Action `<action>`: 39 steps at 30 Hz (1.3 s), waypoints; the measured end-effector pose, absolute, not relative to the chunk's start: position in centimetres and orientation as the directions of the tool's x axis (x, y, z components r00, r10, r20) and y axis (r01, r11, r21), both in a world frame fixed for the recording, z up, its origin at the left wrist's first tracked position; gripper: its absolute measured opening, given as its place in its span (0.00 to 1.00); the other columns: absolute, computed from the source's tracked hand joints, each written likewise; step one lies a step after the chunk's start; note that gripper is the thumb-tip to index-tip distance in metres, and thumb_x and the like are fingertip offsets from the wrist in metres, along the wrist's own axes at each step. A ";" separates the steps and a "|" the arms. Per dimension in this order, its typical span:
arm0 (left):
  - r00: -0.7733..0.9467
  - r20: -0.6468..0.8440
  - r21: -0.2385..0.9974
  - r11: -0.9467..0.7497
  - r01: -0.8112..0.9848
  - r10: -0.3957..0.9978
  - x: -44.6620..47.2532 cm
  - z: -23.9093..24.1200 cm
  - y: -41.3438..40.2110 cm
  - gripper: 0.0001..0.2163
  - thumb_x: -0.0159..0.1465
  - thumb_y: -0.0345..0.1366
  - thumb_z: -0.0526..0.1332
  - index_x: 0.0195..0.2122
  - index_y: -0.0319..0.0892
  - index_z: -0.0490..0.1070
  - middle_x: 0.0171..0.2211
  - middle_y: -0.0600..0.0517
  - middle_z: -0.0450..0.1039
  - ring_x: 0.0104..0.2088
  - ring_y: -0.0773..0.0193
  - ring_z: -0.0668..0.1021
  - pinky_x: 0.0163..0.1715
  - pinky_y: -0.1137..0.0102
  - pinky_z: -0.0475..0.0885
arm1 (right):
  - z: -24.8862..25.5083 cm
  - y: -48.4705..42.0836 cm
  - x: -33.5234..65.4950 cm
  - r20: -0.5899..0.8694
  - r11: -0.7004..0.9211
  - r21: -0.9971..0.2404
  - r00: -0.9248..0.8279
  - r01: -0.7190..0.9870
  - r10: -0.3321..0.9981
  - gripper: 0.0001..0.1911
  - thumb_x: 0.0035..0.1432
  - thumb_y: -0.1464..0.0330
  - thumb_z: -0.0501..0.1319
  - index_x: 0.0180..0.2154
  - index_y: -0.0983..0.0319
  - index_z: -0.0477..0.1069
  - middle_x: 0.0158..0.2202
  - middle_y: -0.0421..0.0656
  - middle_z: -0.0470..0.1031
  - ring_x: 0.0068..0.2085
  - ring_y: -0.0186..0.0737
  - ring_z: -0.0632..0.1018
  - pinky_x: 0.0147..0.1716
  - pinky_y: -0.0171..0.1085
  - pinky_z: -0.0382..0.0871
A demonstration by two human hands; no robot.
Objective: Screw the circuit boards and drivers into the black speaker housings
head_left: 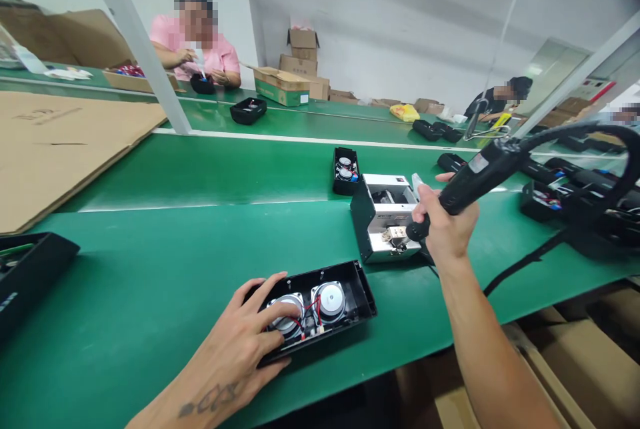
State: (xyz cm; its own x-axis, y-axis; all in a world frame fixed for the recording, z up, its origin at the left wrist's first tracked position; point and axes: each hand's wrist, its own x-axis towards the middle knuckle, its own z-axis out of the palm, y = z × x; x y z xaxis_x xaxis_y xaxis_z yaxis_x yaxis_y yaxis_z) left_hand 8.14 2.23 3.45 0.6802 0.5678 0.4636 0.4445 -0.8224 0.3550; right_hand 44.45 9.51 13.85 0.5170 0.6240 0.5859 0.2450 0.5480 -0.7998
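Observation:
My left hand [250, 332] lies with fingers spread on a black open speaker housing [350, 289] that holds two round silver speakers with red wires. The housing rests near the front edge of the green table [165, 262]. My right hand [445, 222] is closed round the black handle of an electric screwdriver [480, 172]. The screwdriver's tip points down at a small silver screw feeder box [387, 215] just behind the housing. A thick black cable [600, 169] arcs from the tool's rear to the right.
A second open housing [346, 170] stands on the green conveyor belt behind. More black housings [555, 195] crowd the right. A black case [30, 269] sits at the left edge, flat cardboard [60, 149] behind it. A person in pink [197, 49] works across the belt.

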 end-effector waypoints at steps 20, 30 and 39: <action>0.699 0.426 0.355 -0.816 0.456 0.575 8.0 3.3 2.3 0.10 0.62 0.42 0.77 0.32 0.48 0.78 0.52 0.57 0.83 0.74 0.43 0.65 0.71 0.50 0.53 | 12.2 2.5 42.3 0.197 0.207 -0.978 0.256 -0.010 0.946 0.20 0.60 0.64 0.76 0.49 0.56 0.71 0.20 0.28 0.68 0.17 0.32 0.67 0.19 0.34 0.63; 0.728 0.327 0.329 -0.794 0.510 0.603 8.1 4.6 1.6 0.10 0.65 0.42 0.76 0.32 0.46 0.80 0.55 0.56 0.83 0.74 0.38 0.64 0.71 0.45 0.55 | 13.6 -2.4 35.1 0.476 0.513 -0.811 0.191 -0.281 0.858 0.16 0.70 0.71 0.66 0.55 0.50 0.70 0.23 0.30 0.65 0.19 0.30 0.67 0.19 0.34 0.63; 0.726 0.339 0.332 -0.798 0.503 0.598 8.2 4.5 1.6 0.10 0.66 0.42 0.75 0.31 0.45 0.80 0.54 0.54 0.83 0.73 0.35 0.67 0.70 0.43 0.54 | 11.9 -1.2 33.9 0.432 0.448 -0.837 0.124 -0.314 0.893 0.14 0.72 0.72 0.64 0.55 0.51 0.70 0.24 0.30 0.65 0.20 0.29 0.68 0.20 0.33 0.65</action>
State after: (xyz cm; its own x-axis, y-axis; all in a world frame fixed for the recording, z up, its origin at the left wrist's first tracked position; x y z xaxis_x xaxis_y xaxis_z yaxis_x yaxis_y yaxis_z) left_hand 8.23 1.62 4.49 0.7261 0.5982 0.3390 0.5026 -0.7982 0.3320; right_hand 33.90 -1.19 11.86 0.1236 0.8933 0.4322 -0.3138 0.4483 -0.8370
